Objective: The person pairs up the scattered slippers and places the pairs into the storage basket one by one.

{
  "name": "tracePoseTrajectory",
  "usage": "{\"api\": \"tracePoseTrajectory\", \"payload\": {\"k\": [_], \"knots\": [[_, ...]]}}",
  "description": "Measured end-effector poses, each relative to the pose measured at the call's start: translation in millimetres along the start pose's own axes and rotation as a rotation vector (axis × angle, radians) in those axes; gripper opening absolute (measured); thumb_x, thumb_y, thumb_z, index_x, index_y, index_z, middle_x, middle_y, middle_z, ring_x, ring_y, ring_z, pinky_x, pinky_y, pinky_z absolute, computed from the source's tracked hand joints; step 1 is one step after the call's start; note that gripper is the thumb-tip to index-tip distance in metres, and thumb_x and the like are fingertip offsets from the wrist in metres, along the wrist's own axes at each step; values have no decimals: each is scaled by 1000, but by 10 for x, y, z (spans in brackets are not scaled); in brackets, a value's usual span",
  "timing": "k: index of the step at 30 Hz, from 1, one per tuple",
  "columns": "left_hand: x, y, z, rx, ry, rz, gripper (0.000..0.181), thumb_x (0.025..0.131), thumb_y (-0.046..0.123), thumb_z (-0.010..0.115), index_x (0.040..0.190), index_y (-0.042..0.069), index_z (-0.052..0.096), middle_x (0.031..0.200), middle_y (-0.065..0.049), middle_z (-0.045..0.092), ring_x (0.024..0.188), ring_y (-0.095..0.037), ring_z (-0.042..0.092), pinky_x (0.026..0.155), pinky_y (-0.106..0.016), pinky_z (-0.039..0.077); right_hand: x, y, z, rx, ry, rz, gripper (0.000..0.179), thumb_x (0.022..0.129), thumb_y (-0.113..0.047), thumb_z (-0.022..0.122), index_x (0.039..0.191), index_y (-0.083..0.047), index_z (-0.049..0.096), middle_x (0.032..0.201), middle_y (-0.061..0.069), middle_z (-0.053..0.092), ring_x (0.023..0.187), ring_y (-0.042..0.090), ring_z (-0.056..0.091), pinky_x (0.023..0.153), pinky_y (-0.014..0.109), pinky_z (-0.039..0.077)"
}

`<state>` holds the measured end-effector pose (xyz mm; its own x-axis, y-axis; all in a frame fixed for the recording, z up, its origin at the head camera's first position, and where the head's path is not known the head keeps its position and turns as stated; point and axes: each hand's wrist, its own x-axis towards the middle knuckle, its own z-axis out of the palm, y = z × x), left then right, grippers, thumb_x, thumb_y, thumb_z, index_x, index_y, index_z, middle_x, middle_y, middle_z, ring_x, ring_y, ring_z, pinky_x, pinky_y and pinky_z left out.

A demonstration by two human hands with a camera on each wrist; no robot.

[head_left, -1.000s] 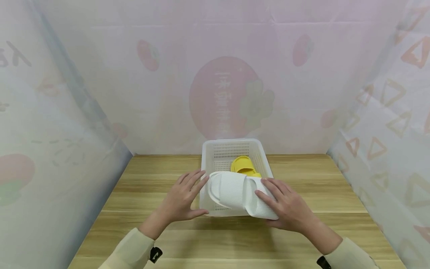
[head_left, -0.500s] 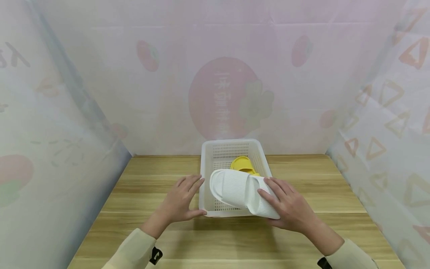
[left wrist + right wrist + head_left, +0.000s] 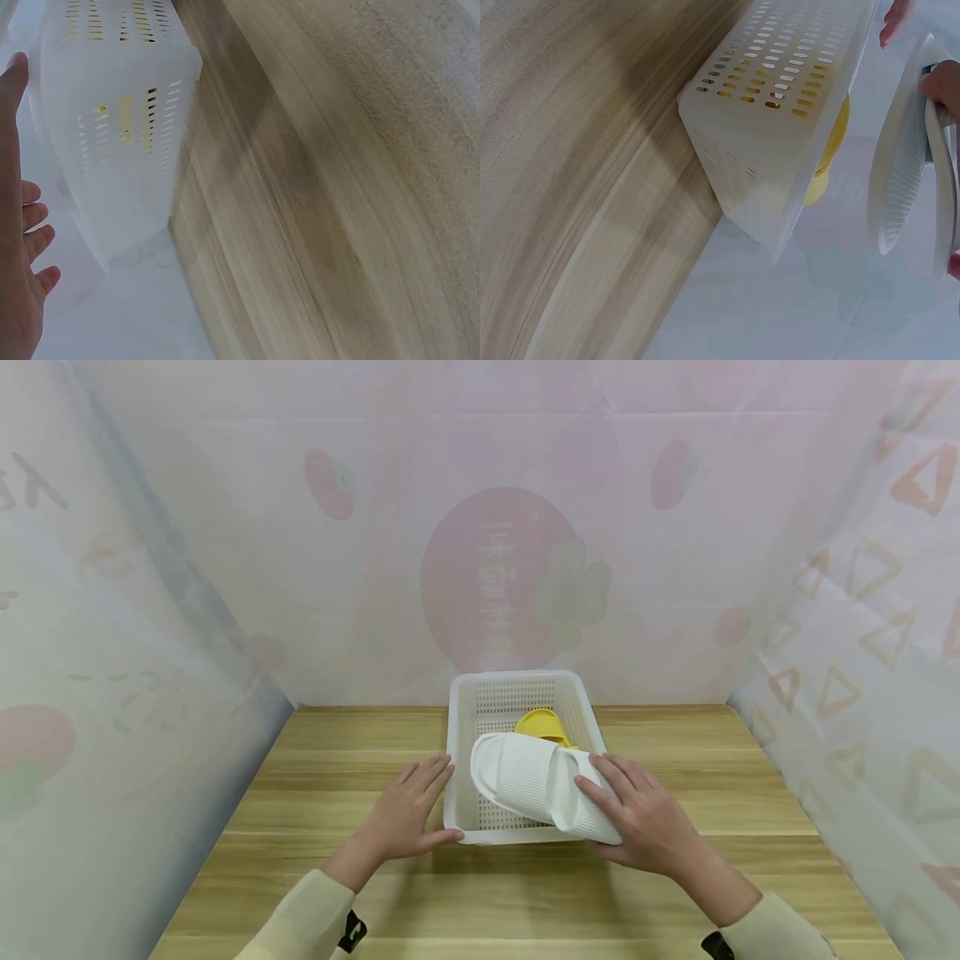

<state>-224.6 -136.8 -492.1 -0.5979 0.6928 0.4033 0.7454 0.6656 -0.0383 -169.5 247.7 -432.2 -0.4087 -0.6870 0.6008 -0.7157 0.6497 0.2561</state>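
Note:
My right hand (image 3: pixel 651 820) grips a pair of white slippers (image 3: pixel 525 775) by the heel end, fingers over the ribbed footbed. In the right wrist view two white slippers (image 3: pixel 904 154) lie close together, soles edge-on. Their toes point left over the white plastic basket (image 3: pixel 517 837), above its rim. Yellow slippers (image 3: pixel 542 724) lie inside the basket at its right side, partly covered by the white ones. Beside the basket's left rim is my left hand (image 3: pixel 405 814), its fingers extended and its thumb at the front left corner. The left wrist view shows this hand (image 3: pixel 22 247) holding nothing.
The basket stands on a wood-grain table (image 3: pixel 337 885) near its back edge. Printed white curtains (image 3: pixel 360 568) rise behind and on both sides. Slots pierce the basket's walls (image 3: pixel 780 82).
The white slippers have tilted slightly, their toe end shifting a little up and to the right over the basket. My left hand has moved slightly down beside the left rim.

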Motion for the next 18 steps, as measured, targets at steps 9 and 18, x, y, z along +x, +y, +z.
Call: {"api": "tracePoseTrajectory", "payload": {"k": [9, 18], "knots": [[-21, -4, 45, -12, -61, -21, 98, 88, 75, 37, 145, -6, 39, 150, -20, 37, 138, -36, 34, 109, -52, 30, 41, -1, 50, 8, 20, 24, 92, 53, -45, 85, 130, -5, 55, 130, 26, 52, 111, 43, 53, 90, 53, 47], [-23, -13, 75, -28, -74, -12, 96, 89, 72, 41, 143, -7, 40, 149, -22, 38, 136, -37, 36, 109, -51, 31, 106, 5, 85, 18, 23, 56, 86, 59, -46, 80, 130, -5, 54, 130, 26, 51, 111, 43, 52, 88, 54, 48]]}}
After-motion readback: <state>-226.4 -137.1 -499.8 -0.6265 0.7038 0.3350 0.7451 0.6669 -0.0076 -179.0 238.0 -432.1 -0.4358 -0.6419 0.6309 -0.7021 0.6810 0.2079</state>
